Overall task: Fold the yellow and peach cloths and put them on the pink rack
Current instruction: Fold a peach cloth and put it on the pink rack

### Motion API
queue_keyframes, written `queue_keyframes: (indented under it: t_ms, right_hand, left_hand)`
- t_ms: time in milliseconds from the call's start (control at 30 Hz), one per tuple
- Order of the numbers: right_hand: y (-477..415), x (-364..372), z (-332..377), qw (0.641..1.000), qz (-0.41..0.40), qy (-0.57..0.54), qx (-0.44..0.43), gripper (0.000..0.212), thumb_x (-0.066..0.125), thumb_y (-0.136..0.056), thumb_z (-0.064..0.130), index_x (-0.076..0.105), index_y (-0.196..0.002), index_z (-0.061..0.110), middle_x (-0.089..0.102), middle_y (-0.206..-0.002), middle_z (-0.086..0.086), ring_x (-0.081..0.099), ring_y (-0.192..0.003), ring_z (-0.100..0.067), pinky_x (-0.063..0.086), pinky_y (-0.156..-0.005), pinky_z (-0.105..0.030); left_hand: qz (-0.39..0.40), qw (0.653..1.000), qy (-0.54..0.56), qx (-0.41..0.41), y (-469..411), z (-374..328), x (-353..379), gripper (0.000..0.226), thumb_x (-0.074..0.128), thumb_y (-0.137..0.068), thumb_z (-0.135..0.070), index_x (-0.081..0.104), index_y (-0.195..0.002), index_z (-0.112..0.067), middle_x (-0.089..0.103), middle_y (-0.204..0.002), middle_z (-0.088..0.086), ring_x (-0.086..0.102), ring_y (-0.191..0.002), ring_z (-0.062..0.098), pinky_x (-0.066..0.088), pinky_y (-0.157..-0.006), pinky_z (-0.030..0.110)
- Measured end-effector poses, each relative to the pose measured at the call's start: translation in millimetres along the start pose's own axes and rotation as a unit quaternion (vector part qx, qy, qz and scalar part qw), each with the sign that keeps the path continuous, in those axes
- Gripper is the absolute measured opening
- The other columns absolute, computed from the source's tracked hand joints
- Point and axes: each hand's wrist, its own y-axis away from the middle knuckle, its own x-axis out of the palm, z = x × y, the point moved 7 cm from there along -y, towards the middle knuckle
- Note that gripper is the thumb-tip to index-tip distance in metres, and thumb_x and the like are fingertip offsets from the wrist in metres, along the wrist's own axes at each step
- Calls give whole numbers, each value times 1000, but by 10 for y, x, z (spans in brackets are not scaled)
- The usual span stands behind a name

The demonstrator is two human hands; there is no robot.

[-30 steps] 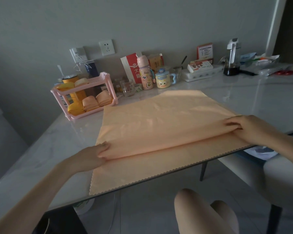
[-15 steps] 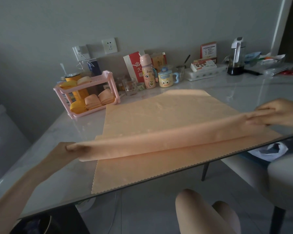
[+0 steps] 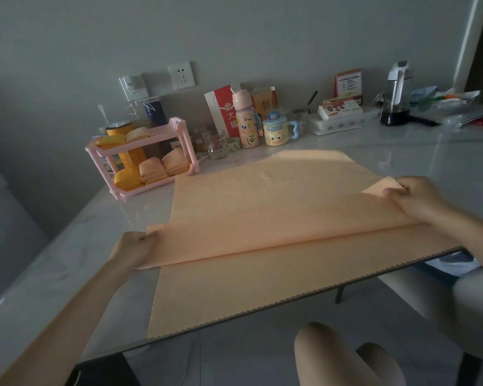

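Head cam: L hand point(image 3: 133, 247), R hand point(image 3: 418, 196) fingers pinch peach cloth point(image 3: 276, 213); pink rack point(image 3: 187, 146), mug point(image 3: 275, 133) behind.

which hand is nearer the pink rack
Left. The left hand pinches the left end of the peach cloth, in front of the pink rack; the right hand grips the opposite end, far to the rack's right.

large thin peach cloth point(image 3: 276, 207) mid-fold, near a two-tier pink plastic rack point(image 3: 188, 146)

the peach cloth lies spread on the pale table point(image 3: 67, 260), its zigzag-cut near edge along the table's front edge; a doubled fold runs across its middle, gripped at its ends by the left hand point(image 3: 133, 246) and right hand point(image 3: 413, 196). the rack stands upright just beyond its far left corner, with small folded yellow cloths point(image 3: 126, 178) and folded peach cloths point(image 3: 151, 171) on both shelves.
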Motion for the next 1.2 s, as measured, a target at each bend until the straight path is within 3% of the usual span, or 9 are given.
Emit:
queue_keyframes:
  t_ms: [167, 267, 367, 500, 633, 733, 833, 1067, 1200]
  right_hand:
    - [-8, 78, 16, 991, -36, 119, -43, 32, 34, -72, 41, 37, -57, 14, 43, -57, -7, 44, -58, -25, 28, -53, -30]
    - [33, 21, -42, 978, -77, 192, -38, 36, 50, -87, 33, 42, -64, 7, 49, -60, -16, 50, -60, -31, 39, -59, -34]
    - [64, -68, 68, 955, -123, 267, -42, 22, 62, -83, 11, 50, -87, -7, 56, -80, -32, 56, -77, -43, 40, -64, -40]
    - [252, 209, 890, 958, -118, 222, -141, 21, 57, -80, 0, 57, -100, -9, 57, -98, -32, 54, -91, -44, 43, -73, -43]
    - [855, 1263, 1775, 940, 116, 111, -302, 33, 44, -93, 17, 54, -123, 5, 54, -128, -16, 50, -117, -32, 37, -99, -37]
    - [1133, 1815, 1837, 892, 253, 195, -319, 52, 24, -100, 39, 25, -145, 12, 22, -154, -9, 18, -141, -21, 11, -113, -34]
    - [972, 1779, 1544, 880, 298, 253, -271, 68, 13, -96, 56, 6, -150, 16, -2, -158, -2, -1, -145, -14, -2, -116, -34]
    - [644, 1220, 892, 891, 285, 287, -206, 100, -3, -69, 80, 0, -150, 21, -7, -157, 6, -6, -143, -7, -4, -116, -28]
    - [506, 871, 566, 904, 264, 298, -158, 81, 8, -85, 69, -2, -150, 21, -8, -157, 6, -7, -143, -7, -4, -115, -27]
  left_hand:
    - [-115, 978, -169, 45, -2, -42, -42, 44, 46, -92, -29, 47, -54, -6, 46, -55, 8, 46, -54, 26, 32, -50, 27]
    - [-174, 950, -249, 75, 110, -44, -39, 37, 43, -93, -33, 55, -67, -9, 53, -60, 6, 53, -58, 26, 49, -58, 30]
    - [-188, 940, -262, 110, 149, -155, -91, 16, 52, -91, -25, 57, -92, -10, 64, -83, 9, 60, -72, 26, 55, -66, 37]
    - [-122, 942, -201, 241, 302, -529, 71, 35, 52, -93, -24, 50, -127, -15, 51, -132, 6, 45, -122, 26, 40, -98, 42]
    - [60, 907, -203, 364, 655, -1014, 739, 42, 32, -100, -26, 35, -141, -19, 30, -150, -4, 17, -142, 15, 10, -114, 31]
    - [133, 892, -297, 314, 562, -881, 1052, 47, 22, -101, -29, 17, -147, -22, 6, -157, -5, 2, -144, 11, 1, -115, 30]
    - [172, 891, -326, 266, 420, -667, 1039, 51, 17, -100, -36, 4, -148, -25, -6, -156, -6, -5, -143, 8, -2, -115, 30]
    - [170, 894, -354, 216, 323, -316, 688, 57, 13, -98, -43, -4, -148, -22, -11, -156, -5, -8, -143, 9, -6, -115, 29]
    - [154, 904, -350, 192, 264, -182, 547, 58, 15, -97, -44, -3, -147, -21, -9, -156, -4, -7, -143, 10, -4, -115, 29]
